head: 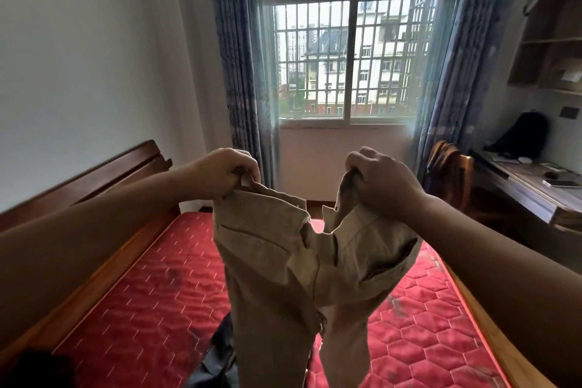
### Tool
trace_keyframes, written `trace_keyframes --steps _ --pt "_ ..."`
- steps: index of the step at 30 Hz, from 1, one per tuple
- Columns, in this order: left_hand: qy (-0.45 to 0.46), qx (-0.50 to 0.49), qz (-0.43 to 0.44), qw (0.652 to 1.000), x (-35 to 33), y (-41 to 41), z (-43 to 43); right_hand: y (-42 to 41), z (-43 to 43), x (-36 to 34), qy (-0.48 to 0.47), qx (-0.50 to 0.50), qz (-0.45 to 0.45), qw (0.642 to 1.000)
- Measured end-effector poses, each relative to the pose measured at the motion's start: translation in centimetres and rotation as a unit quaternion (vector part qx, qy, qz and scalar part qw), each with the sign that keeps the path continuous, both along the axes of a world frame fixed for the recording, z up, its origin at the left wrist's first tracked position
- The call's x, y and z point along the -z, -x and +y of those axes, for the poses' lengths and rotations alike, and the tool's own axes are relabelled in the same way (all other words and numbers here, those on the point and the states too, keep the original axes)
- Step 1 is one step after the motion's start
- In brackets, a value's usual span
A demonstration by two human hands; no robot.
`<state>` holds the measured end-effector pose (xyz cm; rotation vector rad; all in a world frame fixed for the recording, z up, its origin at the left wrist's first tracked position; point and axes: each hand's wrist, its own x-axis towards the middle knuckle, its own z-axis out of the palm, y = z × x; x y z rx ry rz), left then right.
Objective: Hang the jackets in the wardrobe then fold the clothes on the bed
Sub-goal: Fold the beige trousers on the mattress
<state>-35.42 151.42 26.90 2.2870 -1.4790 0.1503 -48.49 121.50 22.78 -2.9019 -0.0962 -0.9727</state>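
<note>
A pair of beige trousers hangs in the air above the bed, waistband up and fly open, both legs dropping toward the bottom of the view. My left hand grips the left end of the waistband. My right hand grips the right end. The two hands are level and about a forearm's width apart. Under the trousers a dark garment lies on the red quilted mattress, partly hidden by the trouser legs.
The wooden bed frame runs along the left wall. Ahead is a barred window with blue curtains. At the right stand a wooden chair and a desk with a black backpack, with shelves above.
</note>
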Motion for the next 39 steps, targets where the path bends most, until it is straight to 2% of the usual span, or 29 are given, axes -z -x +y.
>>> trace_keyframes --steps 4,8,10,13,15,19,22,26,28,31,35,38,39 --pt "0.067 0.031 0.024 0.997 0.2 1.2 -1.6 0.4 1.9 0.1 0.026 -0.058 -0.047 0.997" --pt "0.144 0.072 0.032 0.986 0.5 2.8 -4.7 0.1 5.4 -0.3 -0.012 -0.187 -0.1 0.977" --pt "0.203 0.077 0.05 0.975 0.9 3.4 -6.1 -0.2 6.7 -0.2 -0.037 -0.218 -0.133 0.966" --pt "0.298 0.053 0.151 0.941 1.4 3.1 -6.9 -0.3 6.8 0.1 -0.102 -0.211 -0.189 0.954" --pt "0.332 0.041 0.227 0.915 2.0 2.8 -7.1 -0.2 6.9 0.4 -0.107 -0.197 -0.213 0.951" --pt "0.363 0.044 0.352 0.862 3.3 3.6 -8.5 -0.4 8.2 0.8 -0.136 -0.21 -0.245 0.937" --pt "0.35 0.052 0.451 0.82 3.8 4.2 -9.2 -0.6 9.0 0.8 -0.146 -0.225 -0.263 0.927" --pt "0.26 -0.007 0.52 0.814 5.5 3.7 -9.4 -0.9 9.9 1.2 -0.128 -0.214 -0.267 0.931" --pt "0.246 0.01 0.547 0.801 6.0 3.8 -10.1 -1.0 9.8 1.8 -0.136 -0.189 -0.261 0.937" --pt "0.265 0.024 0.598 0.756 6.7 3.6 -10.8 -0.8 9.7 2.5 -0.129 -0.171 -0.235 0.948" --pt "0.308 -0.05 0.567 0.763 7.3 3.2 -10.3 -0.4 8.7 2.0 -0.114 -0.15 -0.179 0.966" --pt "0.39 -0.125 0.549 0.728 7.0 2.4 -10.0 0.1 7.6 0.2 -0.211 -0.179 -0.052 0.96" --pt "0.411 -0.155 0.524 0.729 6.8 2.0 -9.7 0.3 7.3 -0.7 -0.249 -0.181 0.004 0.951"
